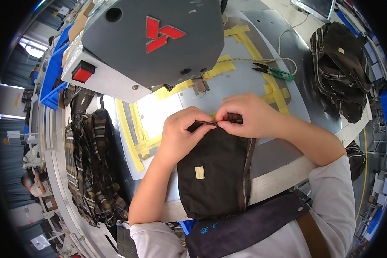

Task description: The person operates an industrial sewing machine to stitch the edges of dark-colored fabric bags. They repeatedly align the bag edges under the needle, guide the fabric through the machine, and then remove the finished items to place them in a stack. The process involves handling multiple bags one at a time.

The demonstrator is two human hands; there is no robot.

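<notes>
My left hand (178, 133) and my right hand (245, 109) pinch the top edge of a dark brown fabric piece (213, 172), their fingertips close together at a zipper or folded seam. The piece hangs over the table edge toward me, with a small cream tag on it and a metal zipper along its right side. Just beyond my hands stands the grey head of a sewing machine (155, 64) with a red switch on its side. Beneath it lies a pale plate (150, 116) bordered with yellow tape.
Green-handled snips (284, 75) lie by a cord at the back right. Dark fabric pieces (339, 69) are piled on the right, striped fabric (90, 155) on the left. Blue bins (53, 96) are at the back left. A co-worker (34, 185) sits at another station far left.
</notes>
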